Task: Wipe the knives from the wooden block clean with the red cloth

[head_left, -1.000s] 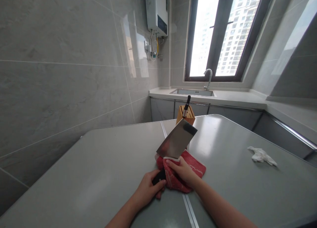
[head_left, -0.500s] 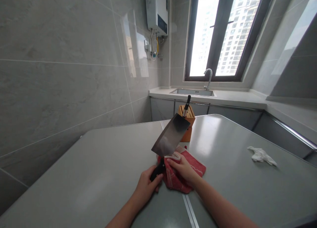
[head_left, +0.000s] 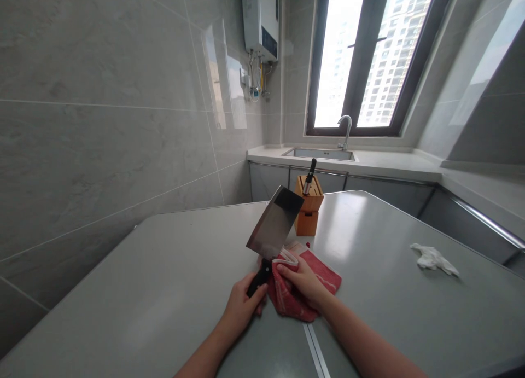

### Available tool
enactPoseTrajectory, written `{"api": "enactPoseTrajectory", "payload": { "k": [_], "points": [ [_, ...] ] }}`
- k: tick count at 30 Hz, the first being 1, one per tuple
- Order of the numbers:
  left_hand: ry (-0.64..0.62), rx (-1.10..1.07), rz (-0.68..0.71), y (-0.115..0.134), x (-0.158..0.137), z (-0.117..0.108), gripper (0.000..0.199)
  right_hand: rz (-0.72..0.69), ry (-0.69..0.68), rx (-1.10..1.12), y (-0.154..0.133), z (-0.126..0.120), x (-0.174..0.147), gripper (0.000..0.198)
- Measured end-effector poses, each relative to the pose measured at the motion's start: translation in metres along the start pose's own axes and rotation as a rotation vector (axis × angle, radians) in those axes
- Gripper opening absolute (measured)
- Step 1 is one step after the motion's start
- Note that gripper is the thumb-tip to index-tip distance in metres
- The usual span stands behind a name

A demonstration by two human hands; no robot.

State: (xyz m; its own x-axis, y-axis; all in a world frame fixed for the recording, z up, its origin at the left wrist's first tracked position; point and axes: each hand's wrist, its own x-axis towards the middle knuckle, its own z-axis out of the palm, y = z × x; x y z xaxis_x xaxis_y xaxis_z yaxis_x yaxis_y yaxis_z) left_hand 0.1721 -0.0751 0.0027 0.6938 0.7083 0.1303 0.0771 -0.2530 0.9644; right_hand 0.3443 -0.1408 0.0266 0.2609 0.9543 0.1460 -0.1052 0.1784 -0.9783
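Observation:
My left hand [head_left: 245, 297] is wrapped round the black handle of a cleaver [head_left: 275, 222], whose wide steel blade tilts up and to the right. In my right hand [head_left: 304, 282] is a bunched red towel [head_left: 291, 301] with white edging. A fold of it sits against the lower end of the blade, by the handle. Part of the towel hangs down and rests on the table, and cloth hides some of my right fingers. Behind the blade stands a wooden knife block [head_left: 309, 203] with one black-handled tool [head_left: 310, 175] in it.
The grey table [head_left: 184, 268] has a metal seam down its middle. A crumpled white tissue [head_left: 433, 259] lies on the right. Beyond the table are a counter with a sink [head_left: 320, 153] and a tap [head_left: 345, 132]. A tiled wall runs along the left.
The cleaver blade has swung a little left and stands more upright, uncovering more of the knife block. Both hands keep their hold, with the towel almost in the same place.

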Motion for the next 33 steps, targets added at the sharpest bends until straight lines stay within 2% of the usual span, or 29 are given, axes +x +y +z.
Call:
{"api": "enactPoseTrajectory", "payload": {
  "k": [8, 16, 24, 29, 33],
  "points": [
    [-0.041, 0.022, 0.011, 0.004, 0.000, 0.001, 0.031, 0.010, -0.045, -0.004, -0.001, 0.002, -0.001, 0.041],
    [-0.091, 0.069, 0.034, 0.006, -0.002, 0.001, 0.030, -0.005, -0.032, 0.037, 0.003, 0.000, 0.001, 0.031],
    [-0.133, 0.116, 0.053, 0.011, -0.003, 0.002, 0.028, 0.110, 0.025, 0.082, 0.003, 0.001, -0.001, 0.028],
    [-0.108, 0.101, 0.031, 0.009, -0.003, 0.002, 0.029, 0.121, 0.095, 0.098, 0.000, 0.003, -0.001, 0.026],
    [-0.086, 0.105, 0.019, 0.008, -0.003, 0.001, 0.028, 0.093, 0.064, 0.099, -0.001, 0.004, 0.000, 0.024]
  ]
}}
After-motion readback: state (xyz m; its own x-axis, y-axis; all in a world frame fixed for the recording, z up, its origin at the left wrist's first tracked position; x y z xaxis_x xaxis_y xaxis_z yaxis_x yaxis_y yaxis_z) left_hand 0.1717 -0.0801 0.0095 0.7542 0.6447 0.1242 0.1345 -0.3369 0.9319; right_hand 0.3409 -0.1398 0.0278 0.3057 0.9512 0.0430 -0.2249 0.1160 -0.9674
